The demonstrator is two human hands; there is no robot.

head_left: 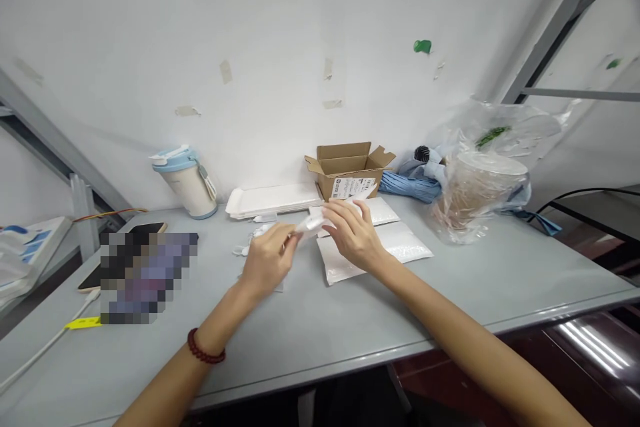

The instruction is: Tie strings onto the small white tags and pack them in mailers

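Note:
My left hand (267,259) and my right hand (353,232) meet above the grey table (320,327), both pinching a small white packet (311,223) between them. The left fingers curl round its near end; the right fingers close on its far end. A dark red bead bracelet (205,350) sits on my left wrist. Under the right hand lie two white padded envelopes (400,243). Small white items (247,243) lie on the table just left of my left hand.
An open cardboard box (347,170) with a label stands behind the hands. A white tray (273,200) and a blue-lidded cup (186,180) stand at the back left. A folded blue umbrella (410,185) and a clear bag with a container (480,193) sit right. A phone (147,228) lies left.

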